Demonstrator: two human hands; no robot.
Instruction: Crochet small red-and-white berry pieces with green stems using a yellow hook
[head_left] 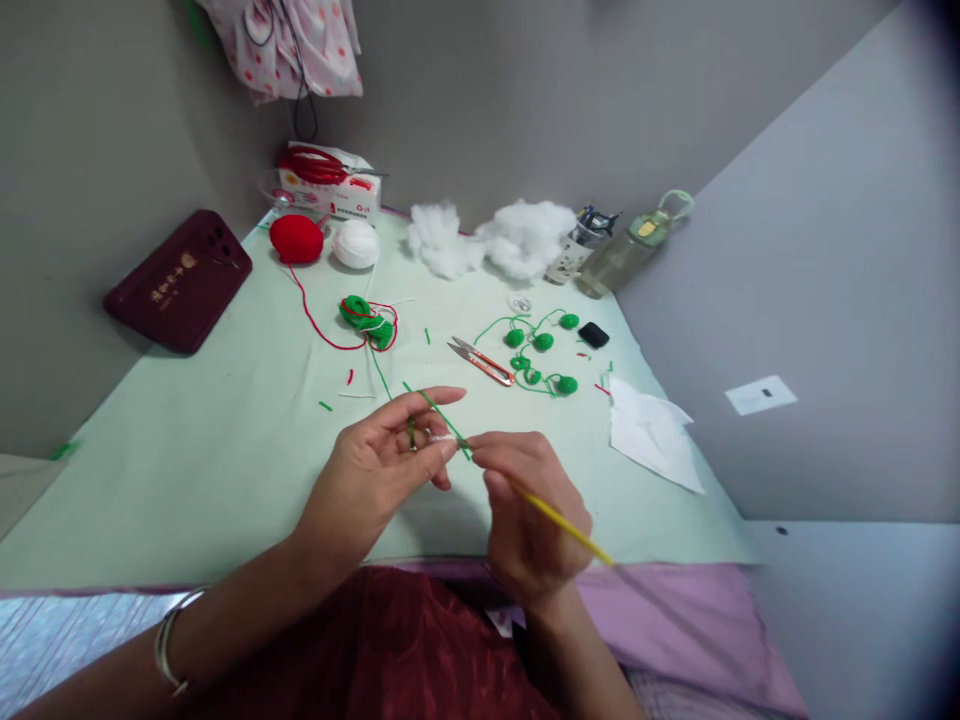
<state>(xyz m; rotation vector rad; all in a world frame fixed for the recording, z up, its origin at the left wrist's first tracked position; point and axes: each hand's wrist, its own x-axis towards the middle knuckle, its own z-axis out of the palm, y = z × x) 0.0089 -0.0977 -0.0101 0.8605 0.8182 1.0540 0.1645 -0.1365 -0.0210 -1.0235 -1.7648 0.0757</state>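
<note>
My left hand (367,465) pinches a small white crocheted piece (442,437) between thumb and fingers, with green yarn (439,410) crossing it. A green strand also runs from these fingers to a green yarn bundle (367,320) tangled with red and white strands. In my right hand (536,510) is a crochet hook (559,517) with a yellow handle, gripped like a pen. Its tip meets the work at the left fingertips; the exact stitch is too small to make out. Beyond the hands lie orange-handled thread snips (484,364) and several small green crocheted balls (543,342).
At the back stand a red yarn ball (297,240), a white yarn ball (355,244), white stuffing (525,238), a pen cup (574,250) and a bottle (626,250). A maroon phone-like case (180,280) leans left. White paper (652,435) lies right. Yarn scraps dot the cloth.
</note>
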